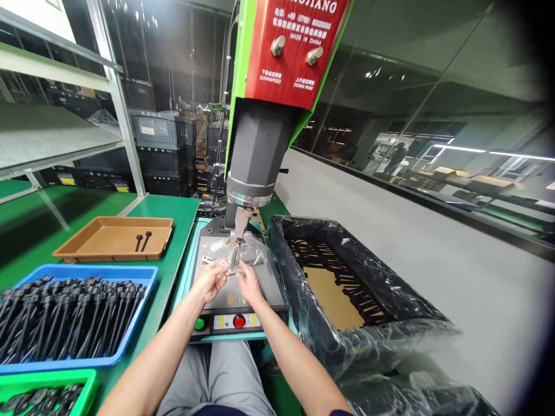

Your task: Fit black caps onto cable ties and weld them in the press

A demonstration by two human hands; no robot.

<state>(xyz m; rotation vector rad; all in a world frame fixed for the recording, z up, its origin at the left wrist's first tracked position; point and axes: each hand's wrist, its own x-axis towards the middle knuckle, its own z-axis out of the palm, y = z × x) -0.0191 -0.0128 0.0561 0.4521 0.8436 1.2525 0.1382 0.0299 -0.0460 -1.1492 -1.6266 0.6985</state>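
Observation:
Both hands are at the metal fixture under the horn [241,222] of a press-like machine. My left hand [212,281] is closed, its thumb and fingertips pinched together beside the fixture; what they hold is too small to make out. On the other side, my right hand [250,283] reaches forward with fingers stretched out, the tips close to the fixture's front. A clear plastic sheet [255,249] lies around the fixture on the grey machine base [217,297]. In front of the hands are a green button [199,324] and a red button [239,321].
On the left green table [173,254] stand a brown tray [113,254] with two black bolt-like parts, a blue tray [150,283] full of similar parts, and a green tray [90,384] of small black pieces. A plastic-lined box [303,300] with black parts stands right.

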